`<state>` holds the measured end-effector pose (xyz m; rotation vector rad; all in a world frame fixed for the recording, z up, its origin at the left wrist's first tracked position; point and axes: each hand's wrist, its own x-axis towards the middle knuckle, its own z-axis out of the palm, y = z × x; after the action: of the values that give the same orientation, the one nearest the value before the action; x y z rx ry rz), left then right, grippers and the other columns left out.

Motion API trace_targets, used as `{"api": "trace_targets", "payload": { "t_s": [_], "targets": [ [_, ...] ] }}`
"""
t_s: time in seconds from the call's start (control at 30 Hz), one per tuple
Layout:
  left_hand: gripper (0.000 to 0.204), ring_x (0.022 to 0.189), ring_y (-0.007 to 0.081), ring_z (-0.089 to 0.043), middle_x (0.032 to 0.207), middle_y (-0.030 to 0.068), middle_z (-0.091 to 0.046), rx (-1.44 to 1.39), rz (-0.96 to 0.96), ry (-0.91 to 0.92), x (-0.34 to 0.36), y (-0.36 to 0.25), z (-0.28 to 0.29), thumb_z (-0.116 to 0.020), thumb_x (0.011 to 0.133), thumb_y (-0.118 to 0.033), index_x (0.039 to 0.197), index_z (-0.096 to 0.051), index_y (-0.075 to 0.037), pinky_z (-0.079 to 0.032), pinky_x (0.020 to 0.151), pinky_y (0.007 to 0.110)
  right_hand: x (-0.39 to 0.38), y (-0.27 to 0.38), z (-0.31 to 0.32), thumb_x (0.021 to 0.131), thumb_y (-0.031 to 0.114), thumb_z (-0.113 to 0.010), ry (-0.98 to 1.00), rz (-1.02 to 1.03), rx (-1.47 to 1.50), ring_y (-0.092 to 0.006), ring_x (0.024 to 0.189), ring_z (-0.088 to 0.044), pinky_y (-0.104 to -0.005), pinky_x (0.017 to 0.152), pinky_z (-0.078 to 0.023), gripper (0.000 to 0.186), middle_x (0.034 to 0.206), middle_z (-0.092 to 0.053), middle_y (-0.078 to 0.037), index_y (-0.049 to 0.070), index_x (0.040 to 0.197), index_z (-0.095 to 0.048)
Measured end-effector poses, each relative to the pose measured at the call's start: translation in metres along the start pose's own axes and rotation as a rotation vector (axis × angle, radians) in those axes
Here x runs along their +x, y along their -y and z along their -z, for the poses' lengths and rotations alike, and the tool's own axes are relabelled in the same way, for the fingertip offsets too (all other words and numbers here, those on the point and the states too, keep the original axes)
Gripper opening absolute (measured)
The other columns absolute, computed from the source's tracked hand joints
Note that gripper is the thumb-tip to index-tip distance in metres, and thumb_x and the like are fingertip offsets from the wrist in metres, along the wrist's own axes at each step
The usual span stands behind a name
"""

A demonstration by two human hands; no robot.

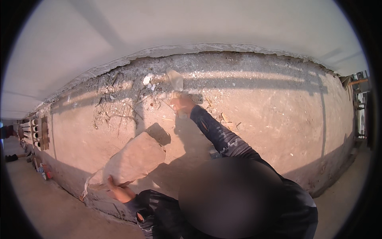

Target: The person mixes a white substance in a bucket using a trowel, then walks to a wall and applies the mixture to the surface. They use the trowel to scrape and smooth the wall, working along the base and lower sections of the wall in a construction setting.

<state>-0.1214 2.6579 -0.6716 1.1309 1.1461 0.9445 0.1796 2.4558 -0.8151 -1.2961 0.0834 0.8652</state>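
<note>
My left hand [119,192] grips the lower edge of a pale sack [133,156], its thumb on top and its fingers tucked underneath. The sack lies tilted over the dusty concrete, its far end bulging. Farther off, my right hand [183,105] is closed around the near end of a flat, pale, tapered blade [175,79] that resembles a trowel. Its handle is hidden in my fist. The blade reaches into loose rubble [148,79] of white chips, grit and twigs along the wall's foot.
A pale wall [191,24] with a ragged lower edge runs across the far side. Dry twigs [125,115] and debris litter the ledge. Stacked pipes [36,133] stand at the far left, with a red object [49,174] nearby. Lower floor [43,207] lies beyond the ledge's near edge.
</note>
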Motion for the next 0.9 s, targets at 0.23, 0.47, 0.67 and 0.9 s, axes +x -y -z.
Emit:
{"api": "trace_targets", "payload": {
  "t_s": [0.23,0.47,0.67,0.9],
  "targets": [
    [0.037,0.096,0.0246,-0.055,0.11,0.0159,-0.053,-0.086,-0.115,-0.202,0.001,-0.032,0.058,-0.058,0.08,-0.009,0.112,-0.046,0.006,-0.05,0.079,0.035,-0.067,-0.009,-0.01,0.081,0.017,-0.056,-0.412,0.22,0.444,-0.0195,0.049,-0.053,-0.0316,0.047,-0.047,0.016,0.065,-0.052,-0.007,0.005,0.089,-0.051],
    [0.044,0.104,0.0229,-0.052,0.119,0.0142,-0.049,-0.051,-0.255,-0.091,0.097,-0.067,0.036,-0.06,0.08,-0.009,0.118,-0.043,0.004,-0.045,0.087,0.031,0.012,0.056,-0.001,0.081,0.018,-0.055,-0.627,0.292,0.79,-0.0258,0.057,-0.059,-0.0371,0.05,-0.05,0.022,0.072,-0.054,-0.012,0.004,0.096,-0.047],
    [0.036,0.103,0.0199,-0.052,0.114,0.0133,-0.052,0.144,-0.281,-0.024,0.217,-0.108,0.035,-0.059,0.083,-0.015,0.112,-0.05,0.005,-0.046,0.085,0.03,0.086,0.077,-0.059,0.082,0.027,-0.054,-1.167,0.689,0.811,-0.0252,0.062,-0.061,-0.0351,0.051,-0.049,0.044,0.08,-0.058,-0.018,-0.009,0.103,-0.04],
    [0.046,0.099,0.0312,-0.053,0.118,0.0189,-0.051,0.568,-0.393,0.037,0.226,-0.169,-0.003,-0.058,0.08,-0.022,0.118,-0.05,0.004,-0.045,0.083,0.043,0.231,0.019,-0.099,0.083,0.025,-0.055,-0.835,0.382,0.646,-0.0192,0.056,-0.057,-0.0351,0.05,-0.05,0.026,0.068,-0.055,-0.011,0.0,0.087,-0.05]
  ]
}}
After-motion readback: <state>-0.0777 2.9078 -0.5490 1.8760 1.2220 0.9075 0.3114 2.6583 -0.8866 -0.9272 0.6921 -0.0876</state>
